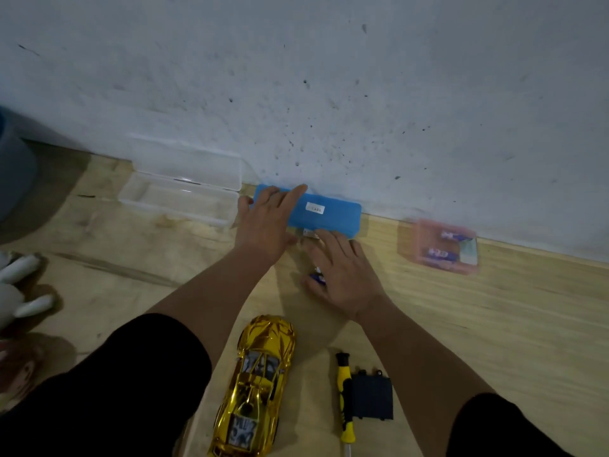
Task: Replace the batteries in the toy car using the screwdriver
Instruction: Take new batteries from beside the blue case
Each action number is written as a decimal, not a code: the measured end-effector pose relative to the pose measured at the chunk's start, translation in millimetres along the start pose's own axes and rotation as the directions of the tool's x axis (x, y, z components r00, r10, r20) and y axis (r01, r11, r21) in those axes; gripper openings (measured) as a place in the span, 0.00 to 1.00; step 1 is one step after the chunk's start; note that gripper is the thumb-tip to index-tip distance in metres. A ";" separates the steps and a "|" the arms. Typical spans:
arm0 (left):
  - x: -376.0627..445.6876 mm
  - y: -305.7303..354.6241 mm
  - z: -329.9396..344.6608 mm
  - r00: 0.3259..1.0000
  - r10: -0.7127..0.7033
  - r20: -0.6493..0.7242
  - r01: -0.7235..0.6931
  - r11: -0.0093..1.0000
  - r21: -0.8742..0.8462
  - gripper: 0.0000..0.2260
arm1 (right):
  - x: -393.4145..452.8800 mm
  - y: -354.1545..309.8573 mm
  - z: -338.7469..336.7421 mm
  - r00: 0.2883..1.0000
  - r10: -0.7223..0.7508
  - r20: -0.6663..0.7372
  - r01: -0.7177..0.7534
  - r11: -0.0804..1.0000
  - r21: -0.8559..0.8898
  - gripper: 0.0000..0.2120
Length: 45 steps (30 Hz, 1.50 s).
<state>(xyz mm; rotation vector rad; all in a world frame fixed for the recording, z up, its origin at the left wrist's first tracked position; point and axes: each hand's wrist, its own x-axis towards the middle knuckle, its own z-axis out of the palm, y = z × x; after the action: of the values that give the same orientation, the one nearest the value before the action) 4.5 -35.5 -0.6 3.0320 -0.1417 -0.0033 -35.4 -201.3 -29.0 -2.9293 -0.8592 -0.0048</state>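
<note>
The gold toy car (260, 384) lies upright on the wooden floor between my forearms. To its right are the yellow-and-black screwdriver (344, 397) and a black battery cover (372, 395). My left hand (267, 222) holds the left end of a shut blue box (333, 214) by the wall, thumb round the end and fingers on the lid. My right hand (346, 275) has its fingertips at the box's front latch. A purple battery (318, 277) is tucked between its thumb and palm, mostly hidden.
A pink transparent box (425, 249) with batteries in it sits at the right by the wall. To the left of the blue box an open clear plastic case (184, 189) leans on the wall. A white plush toy (19, 291) lies at the far left, and my knees fill the bottom corners.
</note>
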 end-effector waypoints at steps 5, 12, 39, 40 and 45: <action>2.5 -1.7 -3.0 1.000 0.011 -0.010 -0.012 0.999 -0.030 0.38 | 7.5 -0.7 7.1 0.999 0.008 0.041 -0.006 0.999 -0.047 0.28; 4.2 -0.9 0.7 1.000 0.008 -0.014 -0.008 1.000 -0.001 0.41 | 6.5 -1.4 4.0 0.991 0.083 0.104 -0.085 0.996 0.006 0.33; 4.3 3.5 1.3 1.000 -0.001 0.007 0.001 1.000 0.017 0.43 | -3.0 4.1 34.8 0.920 -0.099 -0.379 0.068 0.993 -0.095 0.18; 4.3 3.6 1.4 1.000 0.001 0.005 -0.001 1.000 0.020 0.43 | -2.8 4.0 34.4 0.918 -0.104 -0.384 0.070 0.992 -0.102 0.18; 1.8 3.4 -6.0 0.999 0.033 -0.001 -0.033 0.999 0.042 0.43 | 1.3 5.3 16.9 0.912 -0.093 -0.400 0.040 0.989 -0.139 0.19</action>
<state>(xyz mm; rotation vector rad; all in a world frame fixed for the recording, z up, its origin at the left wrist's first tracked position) 6.1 -38.4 5.8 3.0706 -0.1938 0.0053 -31.8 -203.6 -46.3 -2.8431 -0.9124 -0.6738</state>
